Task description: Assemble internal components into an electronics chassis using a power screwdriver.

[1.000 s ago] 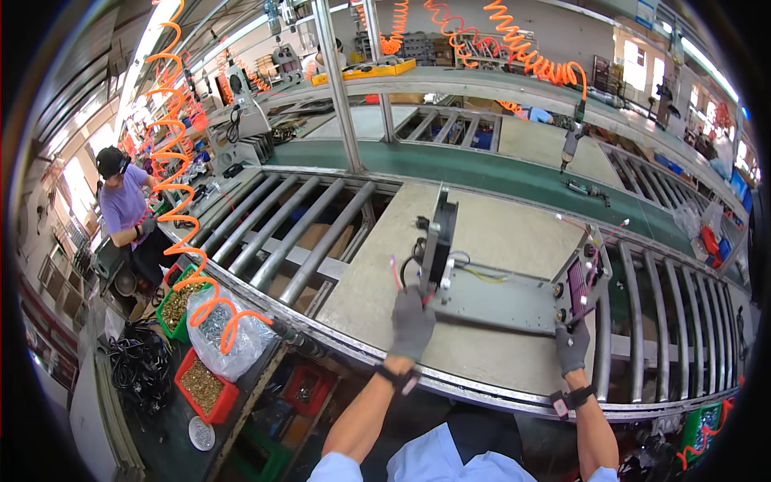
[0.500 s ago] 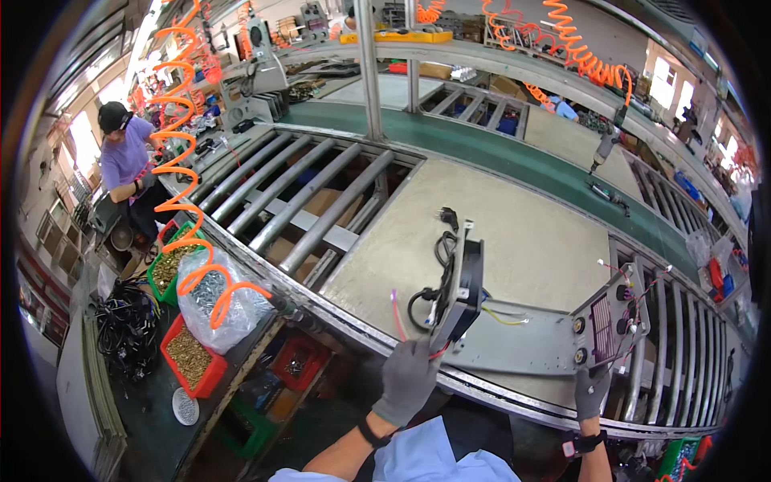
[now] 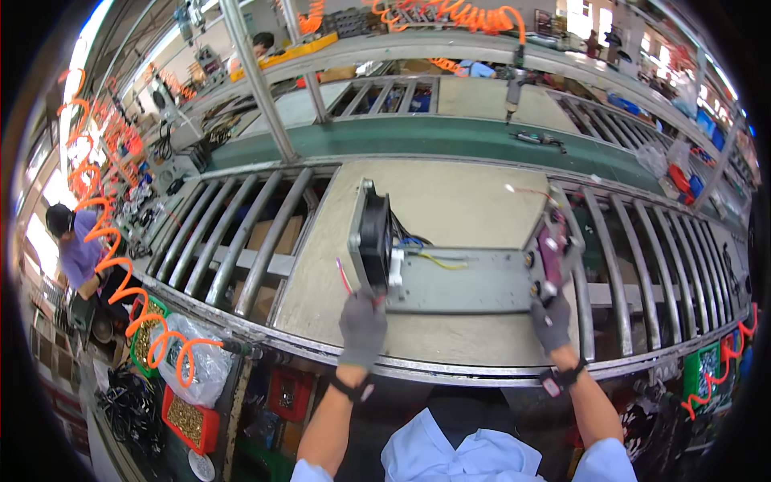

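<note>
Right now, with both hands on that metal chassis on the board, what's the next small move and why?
Probably set it flat and square on the beige board. The left hand grips the grey metal chassis at the black fan end, the right hand at the end panel, and its near edge lies close to the board's front edge.

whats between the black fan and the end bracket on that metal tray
In the head view, between the black fan and the end bracket: bare grey tray floor, with loose wires near the fan.
</note>
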The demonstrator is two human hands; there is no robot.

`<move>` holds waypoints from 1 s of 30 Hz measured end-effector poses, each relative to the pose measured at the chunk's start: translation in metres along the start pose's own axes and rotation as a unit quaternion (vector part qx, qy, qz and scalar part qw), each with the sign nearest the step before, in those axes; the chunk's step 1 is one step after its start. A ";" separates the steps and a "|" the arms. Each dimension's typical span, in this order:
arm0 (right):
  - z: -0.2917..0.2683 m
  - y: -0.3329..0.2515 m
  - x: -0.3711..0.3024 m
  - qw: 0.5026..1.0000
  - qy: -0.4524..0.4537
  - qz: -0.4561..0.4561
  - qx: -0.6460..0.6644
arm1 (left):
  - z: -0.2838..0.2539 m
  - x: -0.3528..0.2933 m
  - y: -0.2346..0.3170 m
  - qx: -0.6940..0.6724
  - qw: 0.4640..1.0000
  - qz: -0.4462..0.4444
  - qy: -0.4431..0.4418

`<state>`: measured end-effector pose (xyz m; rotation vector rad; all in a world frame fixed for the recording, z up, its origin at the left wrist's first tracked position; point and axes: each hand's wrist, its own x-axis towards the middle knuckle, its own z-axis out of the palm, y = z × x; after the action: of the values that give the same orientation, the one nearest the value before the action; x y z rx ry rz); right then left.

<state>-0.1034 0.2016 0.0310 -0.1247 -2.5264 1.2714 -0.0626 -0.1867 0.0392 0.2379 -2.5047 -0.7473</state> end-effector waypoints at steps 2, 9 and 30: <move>0.017 -0.004 0.030 0.997 0.045 -0.057 -0.007 | 0.007 0.041 0.006 -0.019 1.000 0.023 0.008; -0.045 -0.001 -0.019 0.999 0.022 -0.017 0.027 | -0.052 -0.047 0.045 0.002 0.996 0.063 0.060; -0.060 -0.005 -0.051 0.987 0.035 -0.052 -0.149 | -0.033 -0.065 0.028 -0.022 0.998 0.040 -0.043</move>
<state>-0.0362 0.2342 0.0570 -0.1010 -2.6081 0.8296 0.0093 -0.1590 0.0507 0.0913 -2.5581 -0.7940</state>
